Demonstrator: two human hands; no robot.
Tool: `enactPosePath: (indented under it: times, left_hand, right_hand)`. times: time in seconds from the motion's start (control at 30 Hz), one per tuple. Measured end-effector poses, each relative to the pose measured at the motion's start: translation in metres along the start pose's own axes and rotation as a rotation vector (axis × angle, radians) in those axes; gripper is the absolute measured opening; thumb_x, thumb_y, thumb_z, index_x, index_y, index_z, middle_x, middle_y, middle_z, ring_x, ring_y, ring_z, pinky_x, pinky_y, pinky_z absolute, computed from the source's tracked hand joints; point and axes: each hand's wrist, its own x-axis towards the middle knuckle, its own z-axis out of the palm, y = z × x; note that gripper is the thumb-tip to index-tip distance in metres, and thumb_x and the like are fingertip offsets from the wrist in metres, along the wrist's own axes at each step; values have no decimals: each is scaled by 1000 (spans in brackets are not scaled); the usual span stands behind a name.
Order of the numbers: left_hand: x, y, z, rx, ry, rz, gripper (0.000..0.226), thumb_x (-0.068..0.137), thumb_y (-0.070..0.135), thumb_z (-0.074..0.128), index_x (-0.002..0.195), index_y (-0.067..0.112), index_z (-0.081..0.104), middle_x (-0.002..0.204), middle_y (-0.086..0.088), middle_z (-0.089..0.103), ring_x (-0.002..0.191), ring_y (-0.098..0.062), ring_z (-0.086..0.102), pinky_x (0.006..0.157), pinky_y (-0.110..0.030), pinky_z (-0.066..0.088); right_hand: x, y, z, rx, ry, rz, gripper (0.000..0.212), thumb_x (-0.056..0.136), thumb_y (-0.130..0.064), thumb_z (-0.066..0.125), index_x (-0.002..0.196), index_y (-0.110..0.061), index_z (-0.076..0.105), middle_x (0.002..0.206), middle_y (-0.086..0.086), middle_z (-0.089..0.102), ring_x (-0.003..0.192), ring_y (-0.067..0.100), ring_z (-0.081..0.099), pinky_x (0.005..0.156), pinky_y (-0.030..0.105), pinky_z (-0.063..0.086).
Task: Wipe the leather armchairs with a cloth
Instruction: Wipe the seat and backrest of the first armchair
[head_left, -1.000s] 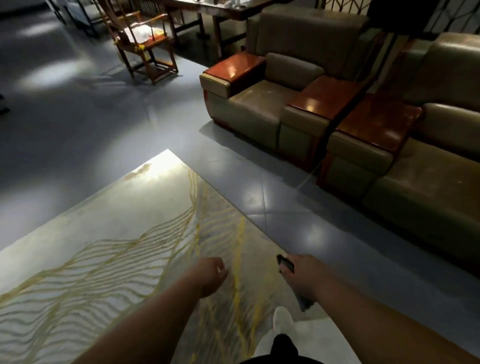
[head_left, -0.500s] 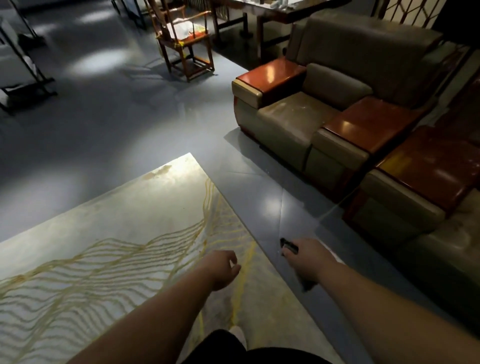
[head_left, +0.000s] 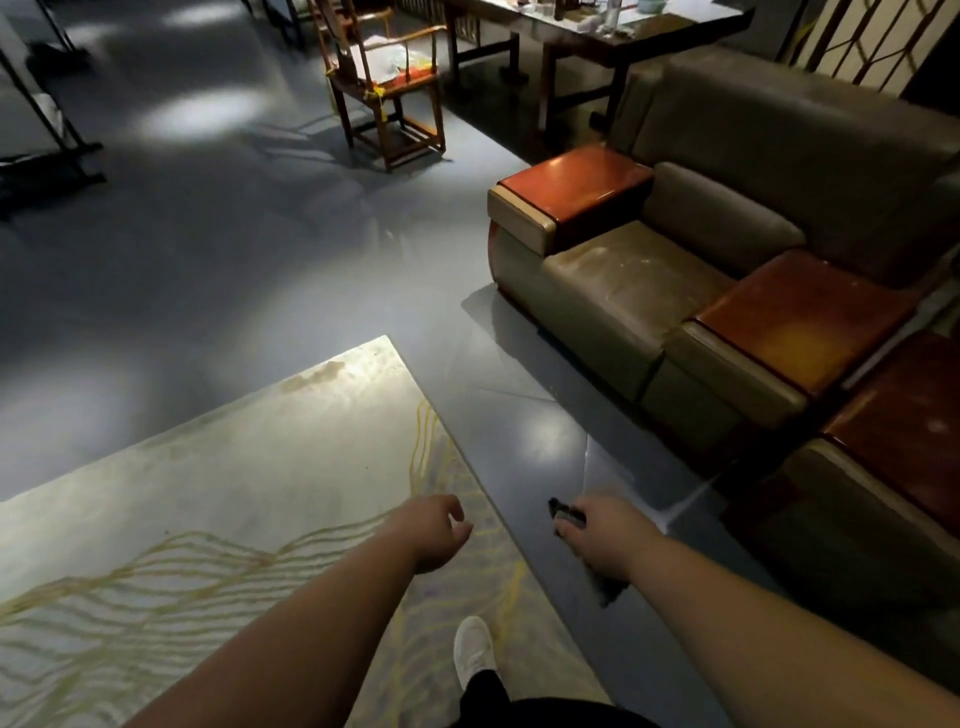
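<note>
A white shoe (head_left: 474, 650) with a soft rounded toe stood on the pale rug (head_left: 208, 499), a flat rectangle with a short, matte pile crossed by wavy yellow lines and a brownish stain near its far corner. Above the rug the left hand (head_left: 434, 532) hung with its fingers loosely curled, holding nothing. The right hand (head_left: 602, 540) was out over the bare floor, fingers wrapped around a dark cloth (head_left: 605, 584); one limp, crumpled end drooped below the palm and a small dark bit poked out past the knuckles. The cloth touched neither of the armchairs and was well apart from them. The floor (head_left: 260, 249) was smooth grey-blue tile, glossy enough to throw back soft patches of light. To the right sat the nearer armchair (head_left: 857, 519), only its corner in view, with a padded olive leather arm front and a polished reddish-brown wooden top. Just beside it stood the farther armchair (head_left: 623, 291), boxy and low, its dull olive leather seat scuffed with pale dusty marks, a plump rounded back cushion, and slab-like lacquered wooden armrest tops on either side. Beyond, a slender dark wooden chair (head_left: 389, 98) with an open frame held some papers on its seat, and a long dark table (head_left: 597, 36) carried small items too blurred to make out.
</note>
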Motion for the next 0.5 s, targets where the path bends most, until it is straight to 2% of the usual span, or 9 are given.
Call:
enactPosePath:
  times: [0.1, 0.17, 0.23, 0.4, 0.5]
  left_hand:
    - [43, -10, -45, 23, -22, 19, 39, 100, 57, 53, 124, 29, 65, 122, -2, 71, 115, -26, 65, 93, -37, 53]
    - [74, -21, -77, 34, -10, 20, 39, 99, 57, 53, 123, 29, 64, 121, -1, 71, 114, -25, 65, 94, -38, 53]
    - [100, -31, -102, 51, 1, 15, 39, 99, 57, 53, 123, 29, 64, 122, -1, 71, 114, -25, 65, 95, -39, 53]
    - [153, -33, -134, 61, -10, 11, 38, 99, 57, 53, 123, 30, 64, 122, -1, 71, 113, -24, 65, 96, -38, 53]
    - [187, -27, -151, 62, -23, 26, 37, 100, 56, 52, 123, 30, 64, 122, 0, 71, 114, -23, 65, 95, -37, 53]
  right_hand:
    - [50, -22, -31, -35, -16, 6, 35, 102, -55, 50, 102, -23, 64, 99, 5, 66, 89, 23, 62, 67, 33, 44]
    - [80, -35, -49, -11, 23, 15, 39, 102, -55, 50, 110, -21, 67, 106, 6, 68, 96, 25, 64, 71, 33, 44]
    - [104, -45, -62, 20, 52, 23, 38, 102, -55, 51, 110, -22, 68, 106, 6, 69, 95, 24, 64, 73, 32, 45]
    - [150, -51, -89, 54, 6, 57, 37, 100, -56, 53, 114, -25, 68, 109, 3, 70, 98, 22, 65, 83, 34, 53]
    - [186, -50, -112, 55, 28, 55, 36, 101, -53, 54, 114, -23, 67, 110, 4, 69, 99, 24, 64, 81, 33, 52]
